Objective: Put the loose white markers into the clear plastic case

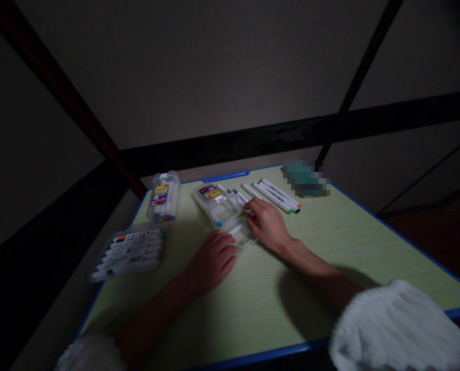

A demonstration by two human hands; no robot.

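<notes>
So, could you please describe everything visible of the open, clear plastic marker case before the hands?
This clear plastic marker case lies slantwise on the pale green table. Its far end bears a yellow, blue and red label; a blue tip shows at its near corner. The left hand touches its lid, opened toward the person; the right hand's contact is unclear.

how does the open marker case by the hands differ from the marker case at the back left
The open marker case has its lid folded out, while the back-left marker case looks shut. The open one looks mostly see-through inside; the back-left one is packed with white markers. The left hand is at the open one's lid; no hand touches the other. Both are clear plastic with yellow-and-blue labels.
</notes>
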